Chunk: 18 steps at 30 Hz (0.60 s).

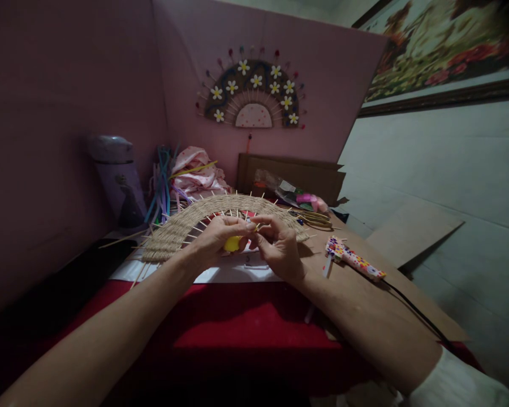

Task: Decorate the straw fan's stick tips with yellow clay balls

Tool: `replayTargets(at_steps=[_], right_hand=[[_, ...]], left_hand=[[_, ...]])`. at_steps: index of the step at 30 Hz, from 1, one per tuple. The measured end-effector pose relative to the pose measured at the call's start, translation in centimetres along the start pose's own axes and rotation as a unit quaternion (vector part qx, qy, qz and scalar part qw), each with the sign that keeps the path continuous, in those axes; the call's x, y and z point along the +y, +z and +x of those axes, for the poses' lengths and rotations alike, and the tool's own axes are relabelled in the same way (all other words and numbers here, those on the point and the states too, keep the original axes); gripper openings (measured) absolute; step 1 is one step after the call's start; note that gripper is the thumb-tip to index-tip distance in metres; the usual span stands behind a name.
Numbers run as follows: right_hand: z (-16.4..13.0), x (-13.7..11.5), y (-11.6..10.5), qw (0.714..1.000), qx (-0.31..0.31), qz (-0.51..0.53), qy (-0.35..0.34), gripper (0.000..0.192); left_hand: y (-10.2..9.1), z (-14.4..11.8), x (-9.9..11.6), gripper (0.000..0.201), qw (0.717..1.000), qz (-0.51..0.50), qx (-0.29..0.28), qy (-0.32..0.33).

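Control comes from light pressure: our left hand point(218, 233) and right hand point(282, 249) meet, fingertips clamped on a small piece point(255, 229), mostly hidden, before the woven fan point(169, 234); we should avoid squashing the yellow lump point(232, 243) below the left fingers.

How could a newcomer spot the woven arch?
On the red-covered table, find the white sheet. Partly covering it is the woven arch, curved like a rainbow. Unlike the flowered fan on the pink panel, its weave is plain tan.
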State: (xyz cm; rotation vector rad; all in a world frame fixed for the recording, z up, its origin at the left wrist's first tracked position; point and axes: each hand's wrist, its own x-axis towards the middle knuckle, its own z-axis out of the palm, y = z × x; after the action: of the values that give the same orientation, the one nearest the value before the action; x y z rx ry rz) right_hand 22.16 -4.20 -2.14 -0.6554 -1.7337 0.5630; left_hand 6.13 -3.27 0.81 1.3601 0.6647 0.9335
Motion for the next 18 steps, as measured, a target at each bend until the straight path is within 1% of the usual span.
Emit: replayTargets(at_steps=[5, 10, 13, 18], right_hand=[[-0.03, 0.06, 0.07, 1.0, 0.007, -0.004, -0.006, 0.018], [-0.04, -0.15, 0.05, 1.0, -0.004, 0.015, -0.004, 0.023], [-0.01, -0.45, 0.01, 1.0, -0.001, 0.011, -0.005, 0.019], [-0.01, -0.55, 0.0, 1.0, 0.01, 0.001, 0.005, 0.018]], left_hand=[[0.15, -0.1, 0.11, 0.028, 1.0, 0.0, -0.004, -0.01], [0.1, -0.07, 0.12, 0.028, 1.0, 0.001, -0.001, -0.014], [0.01, -0.04, 0.1, 0.03, 1.0, -0.017, -0.008, -0.021], [-0.13, 0.06, 0.0, 0.03, 0.999, -0.025, -0.018, 0.009]])
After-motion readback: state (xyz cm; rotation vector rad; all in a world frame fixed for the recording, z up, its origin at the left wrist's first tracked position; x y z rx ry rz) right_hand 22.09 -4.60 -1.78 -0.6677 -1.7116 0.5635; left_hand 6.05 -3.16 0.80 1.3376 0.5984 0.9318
